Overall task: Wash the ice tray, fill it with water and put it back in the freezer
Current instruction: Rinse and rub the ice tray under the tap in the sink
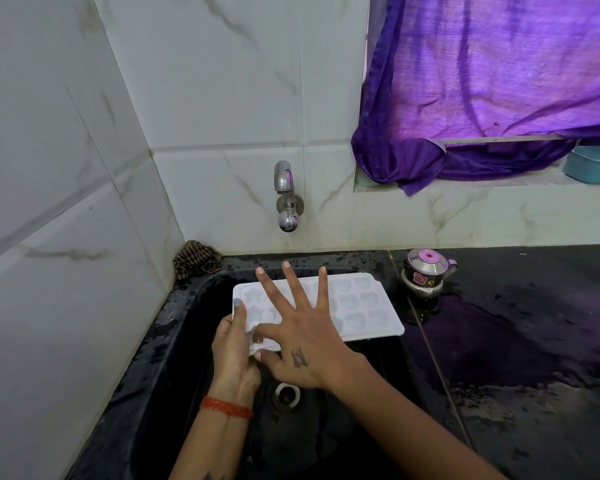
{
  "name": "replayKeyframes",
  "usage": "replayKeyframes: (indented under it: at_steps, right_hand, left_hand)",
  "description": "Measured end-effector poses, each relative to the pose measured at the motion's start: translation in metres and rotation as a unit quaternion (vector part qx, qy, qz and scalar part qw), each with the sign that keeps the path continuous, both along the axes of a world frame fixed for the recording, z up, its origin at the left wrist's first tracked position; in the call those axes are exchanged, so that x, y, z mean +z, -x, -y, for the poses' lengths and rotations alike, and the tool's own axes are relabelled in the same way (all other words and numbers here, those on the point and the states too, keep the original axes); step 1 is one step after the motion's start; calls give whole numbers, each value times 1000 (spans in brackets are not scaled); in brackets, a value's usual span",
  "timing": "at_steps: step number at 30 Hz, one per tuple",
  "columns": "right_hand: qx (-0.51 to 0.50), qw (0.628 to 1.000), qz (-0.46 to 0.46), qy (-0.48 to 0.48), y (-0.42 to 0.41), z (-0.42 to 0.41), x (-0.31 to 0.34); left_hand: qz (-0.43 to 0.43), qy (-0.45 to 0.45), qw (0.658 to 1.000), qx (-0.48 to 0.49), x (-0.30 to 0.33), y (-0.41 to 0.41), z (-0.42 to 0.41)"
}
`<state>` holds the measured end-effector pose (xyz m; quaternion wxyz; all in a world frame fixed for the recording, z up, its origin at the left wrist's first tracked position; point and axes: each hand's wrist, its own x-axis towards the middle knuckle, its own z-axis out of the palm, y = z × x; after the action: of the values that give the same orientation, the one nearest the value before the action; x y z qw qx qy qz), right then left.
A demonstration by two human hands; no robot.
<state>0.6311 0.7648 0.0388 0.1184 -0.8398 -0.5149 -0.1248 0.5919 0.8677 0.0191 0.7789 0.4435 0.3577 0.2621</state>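
A white ice tray [361, 306] with shaped cells is held level over the black sink [187, 323]. My left hand [234, 344] grips its near left corner, thumb on top. Above the tray's left half lies my right hand [302, 334], three fingers spread wide; its index finger bends down into a cell near the left corner. The chrome tap [286, 199] sticks out of the wall above the sink, and I see no water running from it. The sink's drain [286, 394] shows below my hands.
A brown patterned scrubber [196, 258] sits in the sink's back left corner. A small steel kettle [426, 273] stands on the wet black counter [516, 341] to the right. A purple curtain [482, 81] hangs over a window ledge holding a teal box [593, 164].
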Motion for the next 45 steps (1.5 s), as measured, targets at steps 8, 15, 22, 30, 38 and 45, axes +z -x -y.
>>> replayKeyframes:
  at_steps: [8, 15, 22, 30, 38, 45]
  right_hand:
    - [30, 998, -63, 10, 0, 1, 3]
    - [52, 995, -86, -7, -1, 5, 2]
    - [-12, 984, -177, -15, -16, 34, 6]
    - [-254, 937, -224, 91, -62, 70, -6]
    - [-187, 944, -247, 117, -49, 26, -6]
    - [-82, 963, -217, 138, -26, -23, -3]
  left_hand:
    - [-2, -2, 1000, 11, -1, 1, -2]
    - [3, 16, 1000, 13, 2, 3, 0]
    - [3, 66, 998, -4, 1, 5, -8]
    - [-9, 64, 998, 2, -4, 8, -7]
    - [-5, 85, 996, 6, -9, 4, -8]
    - [19, 124, 992, 6, -9, 1, -4]
